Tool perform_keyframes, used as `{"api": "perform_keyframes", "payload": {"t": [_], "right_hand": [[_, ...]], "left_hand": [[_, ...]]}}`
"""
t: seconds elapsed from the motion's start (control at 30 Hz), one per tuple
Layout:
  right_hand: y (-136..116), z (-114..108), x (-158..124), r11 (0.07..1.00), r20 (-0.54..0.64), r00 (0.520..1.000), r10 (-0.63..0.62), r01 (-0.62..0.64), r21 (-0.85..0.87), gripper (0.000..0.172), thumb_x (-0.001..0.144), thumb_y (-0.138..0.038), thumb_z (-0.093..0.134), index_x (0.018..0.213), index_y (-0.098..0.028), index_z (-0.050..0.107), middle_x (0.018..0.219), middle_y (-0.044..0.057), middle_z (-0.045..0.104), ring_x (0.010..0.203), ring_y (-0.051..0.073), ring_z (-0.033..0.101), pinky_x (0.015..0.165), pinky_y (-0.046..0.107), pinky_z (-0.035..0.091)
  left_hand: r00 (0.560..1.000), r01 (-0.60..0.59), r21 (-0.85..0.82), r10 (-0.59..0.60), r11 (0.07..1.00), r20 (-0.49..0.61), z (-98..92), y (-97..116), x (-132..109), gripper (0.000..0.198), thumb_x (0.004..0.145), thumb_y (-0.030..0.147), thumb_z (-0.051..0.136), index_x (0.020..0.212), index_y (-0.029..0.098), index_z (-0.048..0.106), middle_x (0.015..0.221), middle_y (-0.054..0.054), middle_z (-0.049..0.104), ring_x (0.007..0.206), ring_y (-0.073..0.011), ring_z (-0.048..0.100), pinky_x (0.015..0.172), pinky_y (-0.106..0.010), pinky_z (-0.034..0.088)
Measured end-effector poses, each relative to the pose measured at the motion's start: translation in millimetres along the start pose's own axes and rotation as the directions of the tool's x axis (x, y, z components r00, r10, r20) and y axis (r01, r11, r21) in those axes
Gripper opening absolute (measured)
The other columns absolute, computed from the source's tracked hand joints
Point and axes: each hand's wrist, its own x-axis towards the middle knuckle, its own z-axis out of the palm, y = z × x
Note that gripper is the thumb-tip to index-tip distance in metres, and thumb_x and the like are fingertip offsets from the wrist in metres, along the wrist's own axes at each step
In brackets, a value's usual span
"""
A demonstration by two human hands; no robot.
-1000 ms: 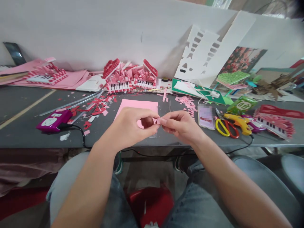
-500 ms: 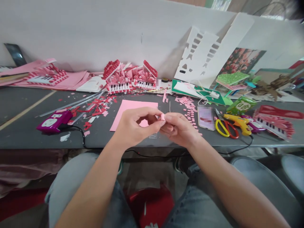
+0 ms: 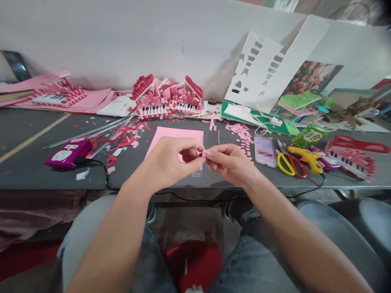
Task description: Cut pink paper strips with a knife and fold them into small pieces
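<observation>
Pinching a small pink piece [image 3: 203, 154], our left hand [image 3: 169, 160] and right hand [image 3: 232, 163] meet fingertip to fingertip above the worktop [image 3: 30, 165], both closed on it. We hold it near the right edge of a pink sheet [image 3: 175, 133], partly hidden by our left hand. Just beyond our right hand lie pink bits [image 3: 245, 148]; right of them, a phone [image 3: 265, 151] and scissors [image 3: 288, 156].
</observation>
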Motion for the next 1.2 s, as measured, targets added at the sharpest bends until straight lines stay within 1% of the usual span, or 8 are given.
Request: {"api": "perform_keyframes", "payload": {"t": [0.1, 0.27, 0.47, 0.6, 0.77, 0.87, 1.03, 1.2], "right_hand": [[-1.8, 2.2, -0.1, 1.000, 0.002, 1.000, 0.004, -0.004, 0.010, 0.037, 0.077, -0.049, 0.090, 0.068, -0.017, 0.074, 0.057, -0.003, 0.056, 0.053, 0.006, 0.039, 0.050, 0.024, 0.027], [-1.5, 3.1, -0.3, 1.000, -0.008, 1.000, 0.000, 0.000, -0.001, 0.034, 0.077, -0.047, 0.090, 0.070, -0.018, 0.076, 0.056, -0.003, 0.057, 0.052, 0.007, 0.038, 0.050, 0.025, 0.026], [2.0, 4.2, -0.4, 0.997, -0.025, 0.997, -0.075, 0.075, -0.004, 0.031, 0.081, -0.043, 0.088, 0.071, -0.017, 0.075, 0.057, -0.004, 0.052, 0.054, 0.006, 0.037, 0.052, 0.026, 0.024], [4.7, 5.1, 1.7, 0.996, -0.046, 0.995, -0.084, 0.084, -0.002, 0.034, 0.080, -0.045, 0.088, 0.069, -0.016, 0.073, 0.054, -0.005, 0.049, 0.053, 0.006, 0.036, 0.052, 0.026, 0.023], [9.5, 1.7, 4.1, 0.994, -0.066, 0.992, -0.106, 0.108, 0.026, 0.032, 0.081, -0.043, 0.088, 0.070, -0.016, 0.073, 0.054, -0.006, 0.048, 0.051, 0.006, 0.036, 0.052, 0.026, 0.023], [10.5, -3.8, 2.8, 0.997, -0.045, 0.996, -0.074, 0.074, 0.008, 0.033, 0.081, -0.045, 0.089, 0.073, -0.016, 0.074, 0.058, -0.004, 0.053, 0.055, 0.007, 0.041, 0.054, 0.025, 0.028], [8.4, -13.2, -2.5, 0.999, -0.011, 0.999, 0.032, -0.032, -0.001, 0.044, 0.079, -0.056, 0.088, 0.070, -0.017, 0.071, 0.067, 0.000, 0.063, 0.058, 0.007, 0.046, 0.057, 0.025, 0.038], [7.2, -17.0, -5.2, 0.999, -0.030, 0.999, 0.041, -0.040, 0.035, 0.039, 0.076, -0.053, 0.091, 0.074, -0.017, 0.074, 0.069, 0.000, 0.064, 0.061, 0.009, 0.051, 0.059, 0.025, 0.039]], "left_hand": [[1.000, 0.009, -0.011, -0.009, 1.000, -0.002, 0.2, -0.5, 0.5, 0.007, 0.085, 0.023, 0.071, 0.085, 0.020, 0.077, 0.066, 0.003, 0.070, 0.059, -0.0121, 0.061, 0.058, -0.023, 0.049], [1.000, 0.008, -0.036, -0.008, 0.999, -0.001, 0.6, -0.7, 0.0, 0.007, 0.084, 0.021, 0.070, 0.084, 0.020, 0.077, 0.065, 0.002, 0.069, 0.058, -0.0118, 0.060, 0.057, -0.023, 0.049], [1.000, 0.005, -0.024, -0.006, 1.000, -0.020, 3.6, -1.7, -0.4, 0.007, 0.083, 0.020, 0.070, 0.083, 0.019, 0.077, 0.065, 0.002, 0.068, 0.059, -0.0114, 0.060, 0.055, -0.022, 0.047], [0.999, 0.006, 0.004, -0.006, 1.000, -0.036, 7.0, -4.6, 1.1, 0.007, 0.084, 0.020, 0.070, 0.083, 0.019, 0.077, 0.067, 0.002, 0.069, 0.059, -0.0116, 0.060, 0.056, -0.022, 0.047], [0.997, -0.034, -0.008, 0.033, 0.999, -0.064, 12.1, -10.1, 2.5, 0.005, 0.085, 0.019, 0.072, 0.086, 0.019, 0.077, 0.069, 0.002, 0.071, 0.060, -0.0107, 0.061, 0.057, -0.021, 0.047], [0.997, -0.041, -0.030, 0.039, 0.999, -0.071, 14.6, -14.2, 1.5, 0.004, 0.086, 0.020, 0.073, 0.087, 0.020, 0.077, 0.070, 0.002, 0.071, 0.062, -0.0109, 0.062, 0.058, -0.021, 0.048], [0.996, -0.027, -0.050, 0.022, 0.998, -0.084, 19.1, -21.1, -1.2, 0.007, 0.088, 0.026, 0.076, 0.091, 0.021, 0.079, 0.073, 0.002, 0.073, 0.063, -0.0115, 0.064, 0.061, -0.022, 0.051], [0.997, -0.017, -0.074, 0.011, 0.997, -0.082, 22.3, -24.1, -1.9, 0.008, 0.088, 0.028, 0.076, 0.092, 0.021, 0.080, 0.071, 0.002, 0.072, 0.062, -0.0114, 0.064, 0.062, -0.023, 0.052]]}}
